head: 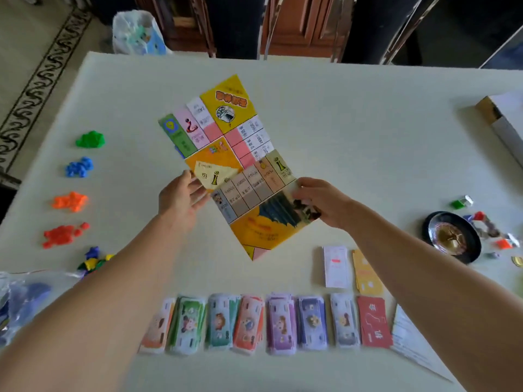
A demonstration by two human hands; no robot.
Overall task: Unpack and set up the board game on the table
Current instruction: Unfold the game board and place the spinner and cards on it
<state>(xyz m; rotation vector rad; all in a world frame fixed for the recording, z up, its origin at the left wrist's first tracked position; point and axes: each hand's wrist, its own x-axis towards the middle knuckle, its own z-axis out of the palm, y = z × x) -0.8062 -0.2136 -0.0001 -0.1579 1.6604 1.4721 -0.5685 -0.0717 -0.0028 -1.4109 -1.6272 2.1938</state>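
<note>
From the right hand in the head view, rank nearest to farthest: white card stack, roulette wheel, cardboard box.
1. White card stack, near side, just below the right hand gripping the game board.
2. Roulette wheel, off to the right.
3. Cardboard box, far right.

One board (226, 142) is shared by two hands, the left hand (181, 200) and the right hand (322, 203). Left of the left hand lie five heaps of pieces: one green pile (90, 139), one blue pile (79, 166), one orange pile (70, 201), one red pile (63, 234), one mixed pile (94, 260). Nearer than both hands run seven note stacks (280, 323) and one red stack (373, 321). Between that row and the right hand lie two card stacks (335, 265). Right of the right hand: one wheel (450, 236), one box (506, 123).
</note>
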